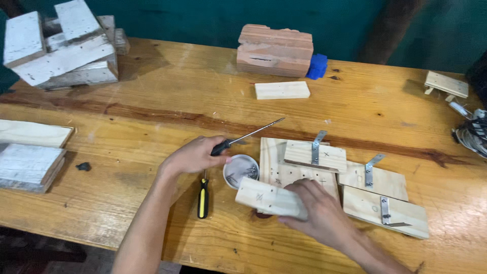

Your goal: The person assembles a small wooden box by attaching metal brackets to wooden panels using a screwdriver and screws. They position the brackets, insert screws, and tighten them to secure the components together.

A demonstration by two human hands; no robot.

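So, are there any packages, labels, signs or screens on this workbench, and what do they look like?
No signs, screens or printed labels show.
Small round white tub: beside the left hand, open, holding dark screws.
Blue box-like thing: at the table's far edge, behind the reddish block; what it is cannot be told.
Some wood pieces bear pencil marks.

The left hand (195,156) grips a black-handled screwdriver (247,137), shaft angled up and away. Just below it lies a round dish of screws (241,171). The right hand (318,210) clasps a small wooden block (269,198) beside the dish.
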